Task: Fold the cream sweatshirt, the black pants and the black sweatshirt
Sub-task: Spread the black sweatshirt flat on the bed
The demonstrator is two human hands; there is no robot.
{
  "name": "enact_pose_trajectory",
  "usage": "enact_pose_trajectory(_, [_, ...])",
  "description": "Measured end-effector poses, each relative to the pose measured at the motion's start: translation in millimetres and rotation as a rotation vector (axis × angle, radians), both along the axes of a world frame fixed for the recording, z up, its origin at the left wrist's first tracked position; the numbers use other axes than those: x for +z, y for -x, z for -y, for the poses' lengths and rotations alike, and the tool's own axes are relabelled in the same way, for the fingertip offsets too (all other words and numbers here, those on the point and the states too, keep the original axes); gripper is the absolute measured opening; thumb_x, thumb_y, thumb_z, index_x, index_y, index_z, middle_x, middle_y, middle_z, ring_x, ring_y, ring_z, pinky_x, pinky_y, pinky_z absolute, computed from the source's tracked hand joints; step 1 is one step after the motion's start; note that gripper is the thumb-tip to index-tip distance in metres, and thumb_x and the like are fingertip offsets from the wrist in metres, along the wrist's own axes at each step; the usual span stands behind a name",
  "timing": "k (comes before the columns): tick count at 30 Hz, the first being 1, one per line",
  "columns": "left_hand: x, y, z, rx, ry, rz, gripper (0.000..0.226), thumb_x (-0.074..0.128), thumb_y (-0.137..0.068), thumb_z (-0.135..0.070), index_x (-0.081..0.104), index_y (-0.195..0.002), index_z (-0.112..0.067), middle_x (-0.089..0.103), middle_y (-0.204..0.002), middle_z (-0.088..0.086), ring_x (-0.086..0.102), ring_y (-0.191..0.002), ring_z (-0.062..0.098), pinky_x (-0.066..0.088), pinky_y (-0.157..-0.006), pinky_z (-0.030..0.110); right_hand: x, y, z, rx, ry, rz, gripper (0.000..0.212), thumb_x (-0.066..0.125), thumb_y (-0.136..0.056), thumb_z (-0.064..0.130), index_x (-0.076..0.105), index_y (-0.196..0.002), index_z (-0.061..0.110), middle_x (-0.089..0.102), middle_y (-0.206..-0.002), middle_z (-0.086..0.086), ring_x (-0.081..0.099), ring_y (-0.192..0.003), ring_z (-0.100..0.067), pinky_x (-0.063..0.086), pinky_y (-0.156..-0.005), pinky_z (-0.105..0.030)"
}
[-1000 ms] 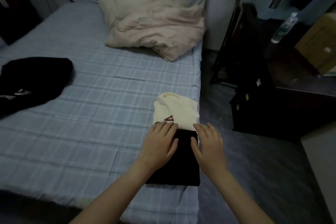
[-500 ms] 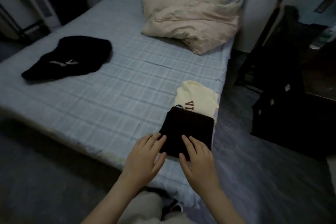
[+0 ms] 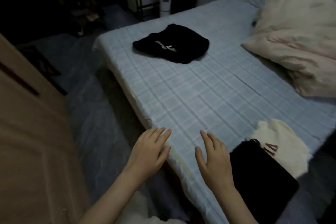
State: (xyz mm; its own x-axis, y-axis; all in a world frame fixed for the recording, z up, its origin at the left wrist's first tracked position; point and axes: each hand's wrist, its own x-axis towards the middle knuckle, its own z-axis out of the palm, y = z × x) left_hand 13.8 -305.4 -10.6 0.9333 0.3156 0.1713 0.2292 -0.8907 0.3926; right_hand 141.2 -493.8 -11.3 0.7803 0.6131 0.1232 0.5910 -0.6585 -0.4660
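Black sweatshirt (image 3: 171, 44) lies loosely bunched mid-bed, white print up. Near the corner, the folded black pants (image 3: 261, 174) overlap the folded cream sweatshirt (image 3: 280, 142), red lettering showing.

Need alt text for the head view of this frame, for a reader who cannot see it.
Two bare hands, left hand and right hand, hover open and empty over the near edge of a blue plaid bed. Folded black pants lie on a folded cream sweatshirt at right; a black sweatshirt lies unfolded farther off.
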Motion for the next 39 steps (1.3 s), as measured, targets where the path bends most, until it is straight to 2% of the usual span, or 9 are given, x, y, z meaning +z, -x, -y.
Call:
enact_pose_trajectory(6, [-8, 41, -141, 0.168, 0.001, -0.048, 0.051, 0.040, -0.096, -0.044, 0.054, -0.139, -0.019, 0.059, -0.136, 0.004, 0.053, -0.128, 0.027, 0.041, -0.108, 0.042, -13, 19, -169, 0.163, -0.017, -0.011, 0.054, 0.040, -0.095, 0.045, 0.051, -0.140, 0.019, 0.059, -0.132, -0.006, 0.056, -0.119, -0.027, 0.049, -0.096, -0.044])
enact_pose_trajectory(12, [21, 61, -275, 0.245, -0.050, -0.030, 0.051, 0.040, -0.096, -0.043, 0.057, -0.137, -0.017, 0.060, -0.134, 0.006, 0.055, -0.125, 0.029, 0.042, -0.106, 0.043, 5, 29, -307, 0.259, 0.012, -0.009, 0.057, 0.035, -0.094, 0.050, 0.050, -0.141, 0.020, 0.059, -0.133, -0.003, 0.054, -0.120, -0.022, 0.047, -0.097, -0.039])
enact_pose_trajectory(16, [17, 54, -337, 0.299, -0.014, -0.008, 0.052, 0.037, -0.097, -0.043, 0.056, -0.138, -0.018, 0.061, -0.134, 0.006, 0.055, -0.125, 0.028, 0.033, -0.109, 0.035, 10, 12, -367, 0.257, 0.013, -0.012, 0.055, 0.037, -0.094, 0.048, 0.054, -0.138, 0.019, 0.061, -0.130, -0.002, 0.056, -0.118, -0.022, 0.048, -0.096, -0.038])
enact_pose_trajectory(21, [6, 6, -411, 0.264, 0.003, -0.016, 0.053, 0.035, -0.097, -0.045, 0.056, -0.138, -0.018, 0.060, -0.134, 0.005, 0.055, -0.125, 0.028, 0.038, -0.106, 0.041, 4, -36, -445, 0.187, 0.020, 0.002, 0.055, 0.037, -0.096, 0.048, 0.052, -0.140, 0.020, 0.060, -0.132, -0.001, 0.052, -0.121, -0.020, 0.046, -0.099, -0.038])
enact_pose_trajectory(29, [18, -95, -572, 0.227, -0.090, -0.041, 0.051, 0.038, -0.095, -0.044, 0.057, -0.136, -0.020, 0.061, -0.132, 0.002, 0.056, -0.122, 0.026, 0.041, -0.104, 0.038, -2, -118, -610, 0.200, -0.011, -0.031, 0.058, 0.032, -0.096, 0.050, 0.049, -0.142, 0.020, 0.057, -0.134, 0.000, 0.051, -0.123, -0.020, 0.046, -0.100, -0.039])
enact_pose_trajectory(36, [37, -166, -699, 0.216, -0.100, 0.012, 0.050, 0.040, -0.095, -0.042, 0.059, -0.133, -0.016, 0.063, -0.129, 0.004, 0.054, -0.120, 0.024, 0.032, -0.104, 0.031, 15, -199, -726, 0.179, -0.043, 0.017, 0.055, 0.036, -0.096, 0.046, 0.053, -0.139, 0.015, 0.060, -0.129, -0.004, 0.055, -0.117, -0.024, 0.047, -0.096, -0.041])
enact_pose_trajectory(39, [28, -200, -740, 0.147, -0.047, -0.012, 0.052, 0.038, -0.095, -0.044, 0.058, -0.135, -0.017, 0.061, -0.131, 0.003, 0.053, -0.121, 0.023, 0.035, -0.105, 0.033, 12, -226, -758, 0.121, -0.044, 0.023, 0.054, 0.037, -0.096, 0.045, 0.053, -0.138, 0.016, 0.060, -0.129, -0.001, 0.054, -0.117, -0.022, 0.047, -0.096, -0.040])
